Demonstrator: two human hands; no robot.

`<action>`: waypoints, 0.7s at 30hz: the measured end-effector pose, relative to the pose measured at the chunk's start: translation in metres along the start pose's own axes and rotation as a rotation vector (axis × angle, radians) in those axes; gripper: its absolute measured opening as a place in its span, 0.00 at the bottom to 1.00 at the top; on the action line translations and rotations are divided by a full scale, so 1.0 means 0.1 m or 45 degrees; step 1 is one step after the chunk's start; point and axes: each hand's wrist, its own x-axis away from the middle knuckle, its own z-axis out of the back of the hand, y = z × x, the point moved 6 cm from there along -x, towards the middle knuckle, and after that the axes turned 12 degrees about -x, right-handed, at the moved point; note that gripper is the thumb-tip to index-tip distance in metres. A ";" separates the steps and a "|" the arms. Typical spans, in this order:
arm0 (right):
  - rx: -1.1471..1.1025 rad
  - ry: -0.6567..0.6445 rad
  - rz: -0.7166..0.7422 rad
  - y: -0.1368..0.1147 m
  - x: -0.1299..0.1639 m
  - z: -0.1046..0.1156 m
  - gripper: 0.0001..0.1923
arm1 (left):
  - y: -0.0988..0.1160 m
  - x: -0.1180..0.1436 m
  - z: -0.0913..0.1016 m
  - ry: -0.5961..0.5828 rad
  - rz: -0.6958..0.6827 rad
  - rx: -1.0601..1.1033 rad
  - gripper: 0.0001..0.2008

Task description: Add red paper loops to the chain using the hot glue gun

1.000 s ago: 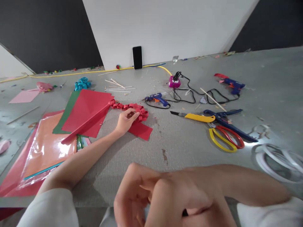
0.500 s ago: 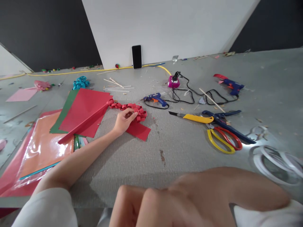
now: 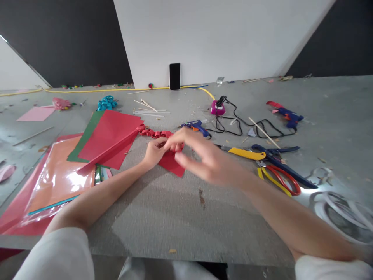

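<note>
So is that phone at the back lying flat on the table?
No, the phone stands upright, leaning against the white wall at the far edge of the table.

Left hand (image 3: pixel 154 153) rested on the red paper chain (image 3: pixel 155 134) — right hand (image 3: pixel 204 157), blurry, fingers spread, hovered just beside it over the grey worktop (image 3: pixel 180 210).

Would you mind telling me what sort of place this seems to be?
Probably a craft worktable: sheets of red paper beside a folded red paper chain, a blue glue gun and scissors lie on the grey tabletop.
</note>
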 end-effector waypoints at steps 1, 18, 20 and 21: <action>0.216 0.213 -0.062 0.31 -0.03 0.17 0.11 | 0.02 0.00 0.00 -0.005 -0.021 -0.012 0.14; 1.145 0.632 -0.614 2.17 0.29 0.68 0.24 | -0.04 0.02 -0.08 -0.089 0.066 0.120 0.17; 1.070 0.704 -0.551 2.21 0.29 0.70 0.22 | -0.05 0.02 -0.08 -0.092 0.056 0.119 0.17; 1.027 0.742 -0.512 2.22 0.30 0.72 0.22 | -0.05 0.01 -0.08 -0.089 0.045 0.108 0.17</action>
